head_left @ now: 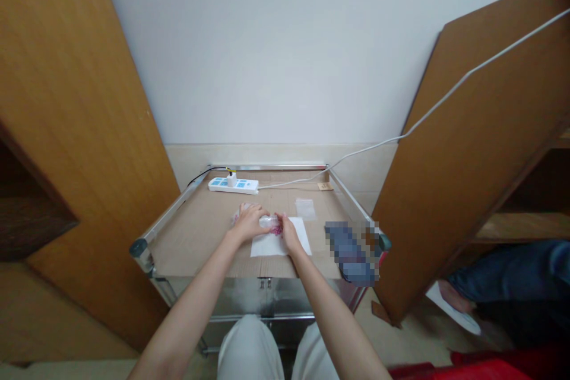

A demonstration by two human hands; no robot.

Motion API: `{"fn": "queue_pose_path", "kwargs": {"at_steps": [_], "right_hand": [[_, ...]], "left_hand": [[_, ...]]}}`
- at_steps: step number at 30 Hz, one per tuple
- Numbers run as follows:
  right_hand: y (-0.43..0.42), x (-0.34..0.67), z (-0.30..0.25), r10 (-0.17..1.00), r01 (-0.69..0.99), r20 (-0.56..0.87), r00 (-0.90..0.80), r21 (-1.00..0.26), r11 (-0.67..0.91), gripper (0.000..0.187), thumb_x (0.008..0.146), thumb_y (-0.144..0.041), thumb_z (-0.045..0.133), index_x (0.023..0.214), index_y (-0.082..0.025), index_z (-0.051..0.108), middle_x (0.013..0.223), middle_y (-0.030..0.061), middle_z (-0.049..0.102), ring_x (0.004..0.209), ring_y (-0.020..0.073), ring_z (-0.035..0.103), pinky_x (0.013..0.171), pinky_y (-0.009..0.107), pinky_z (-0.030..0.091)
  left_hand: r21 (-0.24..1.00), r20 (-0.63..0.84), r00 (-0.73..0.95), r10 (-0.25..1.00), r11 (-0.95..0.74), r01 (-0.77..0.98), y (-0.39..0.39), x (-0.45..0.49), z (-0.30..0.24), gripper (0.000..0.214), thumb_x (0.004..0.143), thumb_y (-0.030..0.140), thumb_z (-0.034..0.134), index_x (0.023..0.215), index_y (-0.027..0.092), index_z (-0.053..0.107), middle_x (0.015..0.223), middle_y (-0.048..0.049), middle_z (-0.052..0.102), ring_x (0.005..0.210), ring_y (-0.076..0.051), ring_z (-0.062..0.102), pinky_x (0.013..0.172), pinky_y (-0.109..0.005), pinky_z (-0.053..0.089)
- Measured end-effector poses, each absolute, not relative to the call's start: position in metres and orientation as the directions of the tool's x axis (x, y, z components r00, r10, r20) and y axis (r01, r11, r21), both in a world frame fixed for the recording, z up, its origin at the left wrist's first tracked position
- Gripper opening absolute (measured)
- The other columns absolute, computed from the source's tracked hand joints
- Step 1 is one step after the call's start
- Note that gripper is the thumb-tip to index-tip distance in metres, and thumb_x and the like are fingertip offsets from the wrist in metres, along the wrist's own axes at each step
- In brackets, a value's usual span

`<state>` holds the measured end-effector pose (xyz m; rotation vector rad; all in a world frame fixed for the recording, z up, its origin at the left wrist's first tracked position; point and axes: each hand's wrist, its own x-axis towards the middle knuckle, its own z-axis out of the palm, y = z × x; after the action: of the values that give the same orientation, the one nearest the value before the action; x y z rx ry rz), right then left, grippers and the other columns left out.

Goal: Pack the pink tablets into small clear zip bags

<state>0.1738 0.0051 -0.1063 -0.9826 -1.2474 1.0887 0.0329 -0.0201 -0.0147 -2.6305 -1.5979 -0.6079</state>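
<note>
Both hands met over a white rectangular sheet of paper (279, 244) that lay flat on the cardboard-covered surface (196, 231) of a metal-railed cart. Between them, at the far edge of that sheet, was a small clear plastic packet with pink pieces inside (271, 224). The left hand (249, 222) lay over the packet's left end with its fingers curled down onto it. The right hand (288, 233) pinched the right end, fingers closed on the plastic. How firmly each one gripped was too small to tell.

Judging by that, the step in hand was work on the packet itself, held at both ends just above the sheet, as in opening or sealing it. Which of the 2 could not be made out. A next move would call for steady counter-pressure from the 2 hands and for keeping the packet over the sheet, so that any loose pink pieces would land on the paper.

Just beyond the sheet's far right corner lay an empty small clear plastic bag (305, 208). Further beyond the sheet, at the back rail, sat a white power strip with blue sockets (233, 185), with a thin white cable (401, 136) running off from it to the right. To the right of the sheet a blurred bluish thing (351, 249) could not be identified. Well to the right of the sheet, off the cart, another person's blue-clad leg (512, 273) was in view.
</note>
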Motion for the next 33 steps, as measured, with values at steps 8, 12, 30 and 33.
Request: {"fn": "queue_pose_path", "kwargs": {"at_steps": [8,12,30,33], "right_hand": [[0.001,0.174,-0.103,0.968,-0.067,0.245,0.060,-0.966,0.249,0.052,0.076,-0.054,0.029,0.089,-0.016,0.062,0.096,0.0096,0.061,0.091,0.0189,0.054,0.085,0.035,0.035],[-0.005,0.175,-0.093,0.956,-0.012,0.284,0.077,-0.958,0.286,0.049,0.076,-0.053,0.031,0.080,-0.017,0.063,0.087,0.0073,0.063,0.083,0.0179,0.055,0.079,0.032,0.038],[-0.011,0.174,-0.083,0.930,0.059,0.366,0.028,-0.929,0.364,0.042,0.075,-0.050,0.038,0.076,-0.016,0.063,0.082,0.0066,0.063,0.078,0.0176,0.055,0.074,0.028,0.039],[-0.007,0.175,-0.088,0.945,0.020,0.314,0.090,-0.949,0.313,0.047,0.077,-0.051,0.031,0.081,-0.016,0.062,0.085,0.0076,0.063,0.082,0.0182,0.055,0.078,0.030,0.038]], "left_hand": [[0.265,0.364,0.330,0.871,-0.437,0.860,-0.022,0.034,-0.019,0.034,0.061,0.045,0.057,0.089,0.027,0.058,0.097,-0.0028,0.058,0.101,-0.022,0.045,0.091,-0.043,0.017],[0.352,0.361,0.258,0.896,-0.387,0.852,-0.024,0.036,-0.027,0.036,0.062,0.045,0.056,0.094,0.026,0.057,0.100,-0.0020,0.058,0.105,-0.023,0.042,0.090,-0.039,0.024],[0.520,0.451,0.143,0.881,-0.390,0.760,-0.025,0.038,-0.037,0.042,0.063,0.037,0.057,0.102,0.022,0.051,0.102,-0.0038,0.053,0.094,-0.019,0.049,0.079,-0.031,0.041],[0.476,0.414,0.200,0.888,-0.398,0.784,-0.021,0.033,-0.033,0.045,0.062,0.042,0.058,0.102,0.024,0.052,0.106,-0.0037,0.052,0.099,-0.020,0.047,0.082,-0.031,0.038]]}}
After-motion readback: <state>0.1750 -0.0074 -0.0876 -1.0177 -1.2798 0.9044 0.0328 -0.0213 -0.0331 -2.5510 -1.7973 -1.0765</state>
